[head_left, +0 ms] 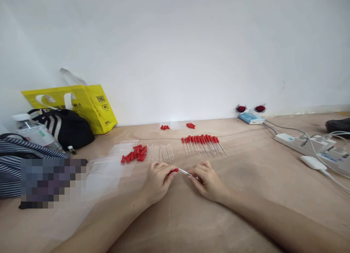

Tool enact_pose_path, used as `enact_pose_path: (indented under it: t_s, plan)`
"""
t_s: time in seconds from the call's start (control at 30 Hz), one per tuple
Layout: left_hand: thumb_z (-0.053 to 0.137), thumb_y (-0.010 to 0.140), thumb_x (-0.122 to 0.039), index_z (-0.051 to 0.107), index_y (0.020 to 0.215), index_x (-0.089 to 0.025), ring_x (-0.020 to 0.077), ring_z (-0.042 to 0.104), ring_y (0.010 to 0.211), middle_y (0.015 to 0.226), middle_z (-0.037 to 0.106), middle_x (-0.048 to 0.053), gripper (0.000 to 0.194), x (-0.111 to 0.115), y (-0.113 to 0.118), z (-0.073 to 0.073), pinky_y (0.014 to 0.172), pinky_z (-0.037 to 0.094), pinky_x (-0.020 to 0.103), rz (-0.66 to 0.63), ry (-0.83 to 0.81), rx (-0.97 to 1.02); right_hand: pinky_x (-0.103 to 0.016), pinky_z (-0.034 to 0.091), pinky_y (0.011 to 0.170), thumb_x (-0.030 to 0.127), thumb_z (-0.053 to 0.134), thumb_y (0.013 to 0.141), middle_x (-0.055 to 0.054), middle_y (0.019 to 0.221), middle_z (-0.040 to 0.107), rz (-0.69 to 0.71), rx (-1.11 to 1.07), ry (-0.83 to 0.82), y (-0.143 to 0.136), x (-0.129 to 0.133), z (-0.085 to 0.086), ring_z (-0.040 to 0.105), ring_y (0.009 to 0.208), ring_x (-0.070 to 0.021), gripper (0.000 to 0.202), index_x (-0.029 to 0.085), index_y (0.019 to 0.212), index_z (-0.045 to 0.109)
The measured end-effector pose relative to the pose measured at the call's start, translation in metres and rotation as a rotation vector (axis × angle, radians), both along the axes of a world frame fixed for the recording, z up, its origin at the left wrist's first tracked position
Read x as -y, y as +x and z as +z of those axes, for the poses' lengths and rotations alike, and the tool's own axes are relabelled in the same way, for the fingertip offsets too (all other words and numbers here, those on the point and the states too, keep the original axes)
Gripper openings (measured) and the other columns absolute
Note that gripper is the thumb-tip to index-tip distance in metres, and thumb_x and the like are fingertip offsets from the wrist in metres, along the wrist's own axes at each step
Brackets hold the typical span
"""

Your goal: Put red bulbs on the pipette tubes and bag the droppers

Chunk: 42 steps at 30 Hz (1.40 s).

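Between thumb and fingers, my left hand (160, 179) pinches a red rubber dropper bulb (175, 170). My right hand (205, 180) grips a clear glass dropper tube (184, 171), whose left end meets the bulb. How deep the tube sits in the bulb is hidden by my fingers. Beyond my left hand lie a pile of loose red bulbs (135, 153) and a row of bare glass tubes (160, 153). Past my right hand, droppers with red bulbs on them (203, 145) lie side by side in a slanted row.
Plastic bags (109, 172) lie flat at left. Against the wall is a packet (177, 125) with red bulbs at both ends. A yellow bag (93, 107), a black bag (71, 127) and a bottle (38, 132) stand back left. A power strip (298, 143) with cables lies at right.
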State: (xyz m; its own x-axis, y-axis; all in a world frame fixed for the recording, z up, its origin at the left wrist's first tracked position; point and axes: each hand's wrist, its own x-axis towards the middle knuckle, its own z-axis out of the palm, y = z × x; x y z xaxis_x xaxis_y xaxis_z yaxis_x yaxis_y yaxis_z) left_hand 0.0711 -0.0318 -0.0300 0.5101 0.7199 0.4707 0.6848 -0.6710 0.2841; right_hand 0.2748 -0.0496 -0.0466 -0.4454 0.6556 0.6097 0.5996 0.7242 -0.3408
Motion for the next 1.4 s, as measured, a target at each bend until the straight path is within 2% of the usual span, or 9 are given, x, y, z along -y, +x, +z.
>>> enact_pose_path:
  t_s: [0.2, 0.4, 0.63, 0.87, 1.4]
  plan:
    - [0.042, 0.085, -0.031, 0.06, 0.08, -0.021, 0.0144, 0.054, 0.067, 0.067, 0.062, -0.001, 0.022, 0.002, 0.002, -0.001, 0.074, 0.03, 0.033, 0.018, -0.03, 0.059, -0.027, 0.03, 0.067, 0.019, 0.041, 0.083, 0.0, 0.064, 0.054, 0.048, 0.042, 0.023, -0.004, 0.001, -0.004, 0.046, 0.06, -0.0115, 0.013, 0.018, 0.078, 0.053]
    - [0.041, 0.085, -0.028, 0.059, 0.077, -0.021, 0.0142, 0.055, 0.066, 0.066, 0.063, -0.001, 0.021, 0.004, 0.001, 0.002, 0.078, 0.03, 0.034, -0.054, 0.017, 0.021, -0.029, 0.024, 0.066, 0.018, 0.041, 0.084, 0.0, 0.064, 0.056, 0.08, 0.15, 0.074, 0.004, -0.002, 0.004, 0.044, 0.057, -0.0105, 0.019, 0.02, 0.086, 0.059]
    - [0.041, 0.085, -0.025, 0.058, 0.075, -0.021, 0.0156, 0.056, 0.071, 0.069, 0.065, 0.0, 0.02, 0.009, 0.002, 0.005, 0.084, 0.028, 0.037, -0.149, -0.001, -0.035, -0.031, 0.022, 0.066, 0.006, 0.038, 0.075, 0.001, 0.064, 0.057, 0.098, 0.226, 0.177, 0.011, -0.006, 0.007, 0.041, 0.054, -0.0093, 0.029, 0.02, 0.084, 0.062]
    - [0.042, 0.084, -0.023, 0.057, 0.074, -0.018, 0.0145, 0.054, 0.068, 0.066, 0.062, 0.0, 0.018, 0.011, 0.004, 0.005, 0.084, 0.028, 0.037, -0.177, 0.035, -0.037, -0.031, 0.021, 0.063, 0.016, 0.039, 0.082, -0.002, 0.068, 0.057, 0.056, 0.198, 0.132, 0.003, -0.001, 0.004, 0.042, 0.058, -0.0111, 0.021, 0.017, 0.081, 0.059]
    - [0.04, 0.085, -0.02, 0.058, 0.079, -0.019, 0.0143, 0.053, 0.071, 0.068, 0.063, -0.001, 0.02, 0.008, 0.002, 0.005, 0.084, 0.025, 0.036, -0.222, 0.114, -0.079, -0.028, 0.024, 0.063, 0.018, 0.031, 0.088, -0.003, 0.069, 0.059, 0.086, 0.186, 0.021, -0.007, -0.002, -0.001, 0.048, 0.062, -0.0117, 0.027, 0.016, 0.084, 0.058]
